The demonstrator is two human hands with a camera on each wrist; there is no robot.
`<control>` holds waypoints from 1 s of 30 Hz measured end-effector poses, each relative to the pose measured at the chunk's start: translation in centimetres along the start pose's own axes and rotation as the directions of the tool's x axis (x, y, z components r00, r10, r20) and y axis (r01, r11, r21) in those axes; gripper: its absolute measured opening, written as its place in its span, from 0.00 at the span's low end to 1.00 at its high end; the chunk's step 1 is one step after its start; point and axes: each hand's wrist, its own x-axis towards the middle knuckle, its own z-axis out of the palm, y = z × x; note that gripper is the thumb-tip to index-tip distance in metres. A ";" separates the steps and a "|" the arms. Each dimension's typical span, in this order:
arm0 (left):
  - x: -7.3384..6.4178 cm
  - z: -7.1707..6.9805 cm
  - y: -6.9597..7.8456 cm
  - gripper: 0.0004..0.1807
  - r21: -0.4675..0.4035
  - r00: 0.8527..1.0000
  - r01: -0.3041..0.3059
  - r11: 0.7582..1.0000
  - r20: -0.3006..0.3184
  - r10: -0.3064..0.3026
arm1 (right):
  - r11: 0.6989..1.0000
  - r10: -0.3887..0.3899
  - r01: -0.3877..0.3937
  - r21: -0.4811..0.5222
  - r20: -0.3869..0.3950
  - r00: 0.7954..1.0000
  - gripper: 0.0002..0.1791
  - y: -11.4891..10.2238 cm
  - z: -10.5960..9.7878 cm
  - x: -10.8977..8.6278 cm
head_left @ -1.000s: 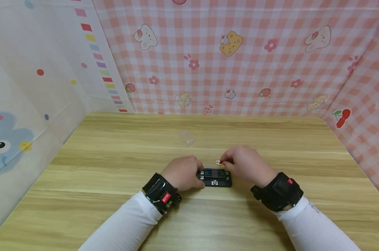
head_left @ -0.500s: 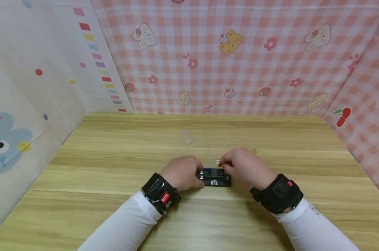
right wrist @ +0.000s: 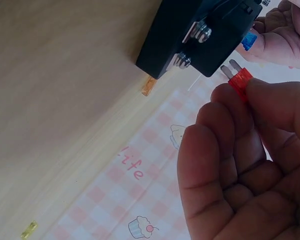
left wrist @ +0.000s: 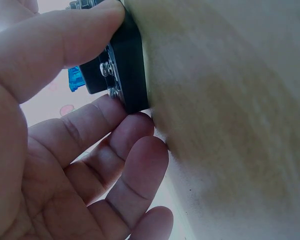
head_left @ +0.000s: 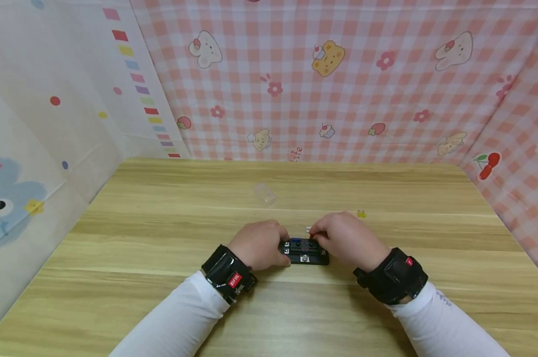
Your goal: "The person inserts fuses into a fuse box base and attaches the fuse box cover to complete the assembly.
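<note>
Two hands work at the black terminal block on the worktop. The left hand grips the block's left end, thumb on its near edge and fingers along its far edge. The right hand pinches a red fuse between thumb and fingertips, close to the block's right part, both metal prongs bare. A blue fuse sits on the block's far left part. Just beyond the block lies an orange fuse; farther beyond, a yellow fuse to its right and a clear plastic piece to its left.
</note>
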 end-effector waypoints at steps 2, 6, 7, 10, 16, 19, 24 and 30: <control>0.0 0.0 0.0 0.28 -0.002 1.000 0.001 1.000 0.001 -0.001 | 1.000 -0.004 0.004 -0.007 0.002 1.000 0.06 0.0 0.0 0.0; 0.0 0.0 0.0 0.29 -0.006 1.000 0.002 1.000 0.003 -0.002 | 1.000 -0.009 0.009 -0.016 0.006 1.000 0.06 0.0 0.0 0.0; 0.0 0.0 0.0 0.29 -0.007 1.000 0.002 1.000 0.003 -0.002 | 1.000 -0.010 0.010 -0.018 0.006 1.000 0.06 0.0 0.0 0.0; 0.0 0.0 0.0 0.29 -0.005 1.000 0.001 1.000 0.003 -0.001 | 1.000 -0.021 0.021 -0.022 0.005 1.000 0.06 -0.1 -0.1 0.0; 0.1 0.1 0.0 0.29 -0.007 1.000 0.000 1.000 0.001 0.000 | 0.999 -0.027 0.027 -0.021 0.007 1.000 0.06 -0.1 -0.2 0.0; 0.1 0.1 -0.1 0.29 -0.010 1.000 0.000 1.000 0.001 0.000 | 0.999 -0.027 0.027 -0.029 0.010 1.000 0.06 -0.2 -0.1 0.1; 0.1 0.1 -0.1 0.29 -0.008 1.000 -0.003 1.000 0.000 0.003 | 0.999 -0.017 0.018 -0.050 0.021 1.000 0.06 -0.3 0.0 0.1; 0.1 0.1 -0.1 0.28 -0.005 1.000 -0.007 1.000 -0.004 0.007 | 0.999 -0.010 0.011 -0.047 0.021 1.000 0.06 -0.3 0.1 0.0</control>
